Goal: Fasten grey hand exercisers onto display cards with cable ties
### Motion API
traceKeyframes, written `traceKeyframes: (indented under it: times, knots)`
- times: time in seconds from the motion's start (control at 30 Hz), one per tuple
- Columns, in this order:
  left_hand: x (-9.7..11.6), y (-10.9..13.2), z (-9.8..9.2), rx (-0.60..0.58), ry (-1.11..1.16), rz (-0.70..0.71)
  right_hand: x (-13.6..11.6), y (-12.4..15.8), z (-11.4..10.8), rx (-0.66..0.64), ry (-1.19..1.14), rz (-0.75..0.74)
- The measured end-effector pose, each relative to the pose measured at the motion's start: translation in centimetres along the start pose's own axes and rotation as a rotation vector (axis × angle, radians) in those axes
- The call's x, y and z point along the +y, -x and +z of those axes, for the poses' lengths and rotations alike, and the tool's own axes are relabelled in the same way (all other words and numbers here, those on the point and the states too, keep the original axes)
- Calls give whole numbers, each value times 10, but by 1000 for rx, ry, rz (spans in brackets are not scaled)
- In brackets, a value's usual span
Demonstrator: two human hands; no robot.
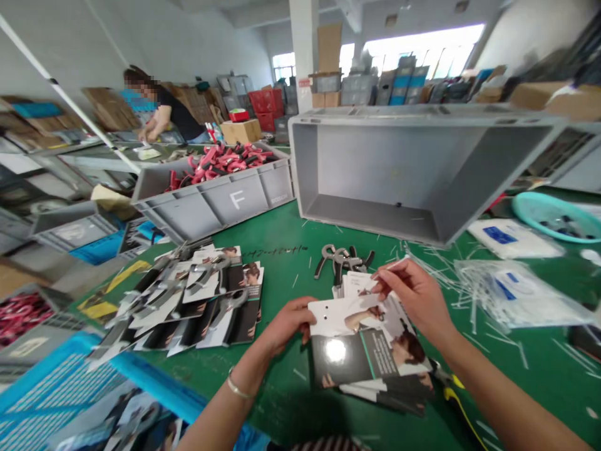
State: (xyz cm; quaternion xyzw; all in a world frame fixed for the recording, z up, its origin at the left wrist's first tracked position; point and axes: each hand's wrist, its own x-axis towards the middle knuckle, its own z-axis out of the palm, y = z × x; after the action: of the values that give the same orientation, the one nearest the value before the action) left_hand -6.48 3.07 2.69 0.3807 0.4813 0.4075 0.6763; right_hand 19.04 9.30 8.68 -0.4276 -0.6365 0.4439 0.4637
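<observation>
My left hand (292, 322) pinches the left edge of a printed card (345, 357), which has two small holes near its top left corner. More cards (399, 401) lie stacked beneath it. Over the card's upper right, my right hand (413, 294) is closed, fingertips together on what looks like a thin white cable tie (392, 265). Just beyond the cards lie several nail clippers or small pliers with dark handles (340, 258). Yellow-and-black cutting pliers (453, 394) rest below my right wrist.
Carded tools (201, 294) are piled at left, above a blue basket (89, 369). Behind stand a grey crate of red-handled tools (216, 210) and a grey crate on its side (375, 163). Loose cable ties, bags (516, 288) and a turquoise bowl (558, 216) lie right. A co-worker (178, 116) stands behind.
</observation>
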Motion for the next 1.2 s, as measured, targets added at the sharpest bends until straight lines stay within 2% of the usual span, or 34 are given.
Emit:
traceKeyframes:
  times: [0.1,0.2,0.3,0.43,0.53,0.63,0.73,0.93,1.1,1.2]
  knots:
    - [-2,-9,-3,-17,24,-9,-5,10,19,-3,154,-74]
    - [-4,-14,-2,-24,26,-8,-2,16,34,-78,182,-82]
    - [-5,-14,-2,-37,15,5,4,17,41,-90,240,-131]
    - [-4,-12,-3,-45,22,22,12,15,44,-111,343,-176]
    - [-6,-12,-2,-43,72,47,20,13,47,-217,459,-240]
    - [-15,-13,3,25,229,118,26,10,49,-332,527,-228]
    - [-31,-14,8,102,332,169,29,9,49,-369,497,-161]
    - [-57,-11,5,181,186,139,26,10,47,-369,439,-137]
    - [-59,-9,4,210,90,185,25,7,45,-383,402,-106]
    - [-59,-9,9,210,81,216,21,-2,43,-475,438,-146]
